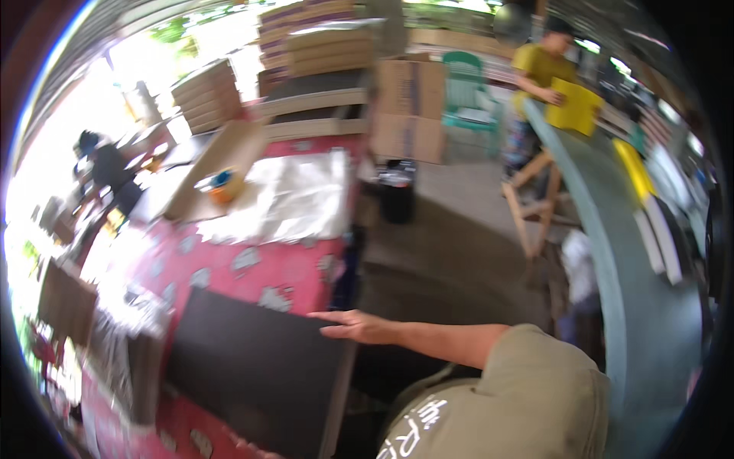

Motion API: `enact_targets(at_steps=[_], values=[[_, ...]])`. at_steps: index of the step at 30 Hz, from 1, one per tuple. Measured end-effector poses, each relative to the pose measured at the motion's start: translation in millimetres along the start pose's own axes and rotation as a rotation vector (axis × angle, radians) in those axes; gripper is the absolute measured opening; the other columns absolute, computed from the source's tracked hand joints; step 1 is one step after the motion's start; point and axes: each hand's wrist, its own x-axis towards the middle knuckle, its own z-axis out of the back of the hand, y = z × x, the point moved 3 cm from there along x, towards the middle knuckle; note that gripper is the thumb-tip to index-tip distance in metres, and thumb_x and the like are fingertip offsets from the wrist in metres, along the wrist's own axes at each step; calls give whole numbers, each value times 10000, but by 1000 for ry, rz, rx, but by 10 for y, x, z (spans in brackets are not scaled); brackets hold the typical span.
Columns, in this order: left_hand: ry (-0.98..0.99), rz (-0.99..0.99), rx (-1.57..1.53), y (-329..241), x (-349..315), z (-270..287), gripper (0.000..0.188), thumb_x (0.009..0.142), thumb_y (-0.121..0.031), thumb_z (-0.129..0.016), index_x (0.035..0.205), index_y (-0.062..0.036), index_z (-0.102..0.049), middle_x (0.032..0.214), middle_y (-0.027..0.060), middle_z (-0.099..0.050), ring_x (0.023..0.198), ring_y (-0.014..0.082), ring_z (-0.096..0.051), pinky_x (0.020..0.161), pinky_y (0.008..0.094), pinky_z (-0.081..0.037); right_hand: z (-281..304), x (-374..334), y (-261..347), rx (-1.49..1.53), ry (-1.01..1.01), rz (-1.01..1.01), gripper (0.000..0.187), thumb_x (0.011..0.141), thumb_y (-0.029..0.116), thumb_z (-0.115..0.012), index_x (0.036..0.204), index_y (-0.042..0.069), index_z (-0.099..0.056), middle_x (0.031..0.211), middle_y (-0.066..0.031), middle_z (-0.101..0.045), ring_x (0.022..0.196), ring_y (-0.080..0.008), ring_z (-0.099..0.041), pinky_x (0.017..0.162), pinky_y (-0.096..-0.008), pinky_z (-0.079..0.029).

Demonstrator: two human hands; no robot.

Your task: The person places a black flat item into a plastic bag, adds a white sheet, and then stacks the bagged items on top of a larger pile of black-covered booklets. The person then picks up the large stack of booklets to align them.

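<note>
A large flat black board (252,367) with a pale side edge lies on the red patterned table cover (229,264). My right hand (353,327) reaches across from the right to the board's far right corner, its fingers stretched out and touching there. Only a blurred sliver of my left hand (256,449) shows at the lower picture edge, by the near side of the board. Its fingers are hidden. Left of the board stand upright panels wrapped in clear plastic (130,352).
Beyond the board lie a white sheet (298,199), an orange tape roll (223,187) and an open cardboard tray (218,164). Stacked boxes (329,50) rise behind. A black bin (397,191) stands on the floor. Rightward, a person (547,65) holds a yellow sheet (575,107) at a grey-green table (604,229).
</note>
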Motion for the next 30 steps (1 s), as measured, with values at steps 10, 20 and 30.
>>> enact_targets(at_steps=[10,20,30], values=[[217,149,-50,-150,174,-138,505,914,-361,-328,1209,41,-410,1203,184,-459,1115,303,-425,935,379,-319,-171,-163,-151,63,-149,62,412,927,267,-380,1246,9,-415,1174,-106,-516,1119,-161,-439,975,-258,-294],[283,199,14,-113,167,-83,479,920,-332,-323,1187,51,-429,1184,194,-472,1100,300,-438,931,365,-326,-47,-40,-250,140,-56,174,563,878,438,-358,1243,12,-405,1226,-130,-464,1163,-197,-404,959,-289,-306],[287,276,173,60,33,319,455,926,-304,-318,1165,61,-447,1164,205,-485,1084,297,-451,927,350,-332,80,-272,-1984,-145,-142,-218,368,797,368,-529,987,58,-587,958,-103,-614,889,-270,-584,729,-369,-450]])
